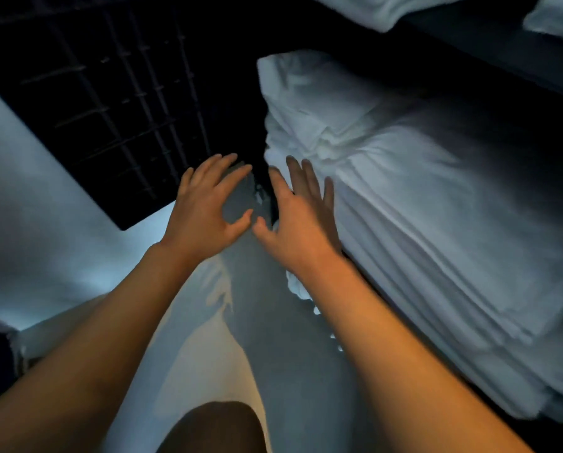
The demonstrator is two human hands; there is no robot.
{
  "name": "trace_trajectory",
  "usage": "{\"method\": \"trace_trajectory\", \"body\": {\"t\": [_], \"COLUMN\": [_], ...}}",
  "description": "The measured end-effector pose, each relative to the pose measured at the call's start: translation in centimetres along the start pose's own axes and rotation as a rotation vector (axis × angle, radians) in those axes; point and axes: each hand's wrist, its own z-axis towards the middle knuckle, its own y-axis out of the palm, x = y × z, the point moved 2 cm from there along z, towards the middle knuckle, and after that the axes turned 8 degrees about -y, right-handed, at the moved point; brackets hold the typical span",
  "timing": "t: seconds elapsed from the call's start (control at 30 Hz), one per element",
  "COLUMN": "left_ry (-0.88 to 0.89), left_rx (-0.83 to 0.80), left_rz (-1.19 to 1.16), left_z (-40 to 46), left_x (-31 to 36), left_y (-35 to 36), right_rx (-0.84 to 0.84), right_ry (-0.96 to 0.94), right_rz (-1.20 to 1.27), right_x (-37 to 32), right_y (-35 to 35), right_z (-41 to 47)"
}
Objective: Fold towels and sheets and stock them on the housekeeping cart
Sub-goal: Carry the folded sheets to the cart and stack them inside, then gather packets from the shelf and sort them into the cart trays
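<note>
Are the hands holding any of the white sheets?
No. Both the left hand and right hand are open with fingers spread, gripping nothing. The right one lies against the side of the sheet stack.

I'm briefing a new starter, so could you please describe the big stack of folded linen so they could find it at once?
Start from the dark wire grid at upper left; the stack of folded white linen fills the space to its right, beside the right hand. Unlike the smaller folded whites along the top edge, it is tall, with many layered edges showing.

Head view, steeply downward, close over hands (single view).
</note>
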Motion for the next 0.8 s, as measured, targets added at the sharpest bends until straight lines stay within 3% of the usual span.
{"method": "trace_trajectory", "body": {"t": [0.2, 0.4, 0.57, 0.8], "left_ry": [-0.208, -0.363, -0.421, -0.452], "left_rx": [-0.023, -0.157, -0.219, -0.160], "left_rz": [0.065, 0.085, 0.062, -0.050], "left_z": [-3.4, -5.6, -5.1, -0.2], "left_x": [-4.1, -2.6, 0.8, 6.3], "left_y": [-3.0, -6.6, -11.7, -24.1], "right_rx": [-0.098, -0.205, -0.265, -0.232], "right_ry": [-0.035, 0.053, 0.162, 0.187], "right_rz": [0.089, 0.216, 0.261, 0.269], "right_x": [-2.5, -3.5, -6.1, -10.8], "right_y": [3.3, 2.2, -3.7, -17.7], "right_z": [2.0, -0.5, -2.6, 0.9]}}
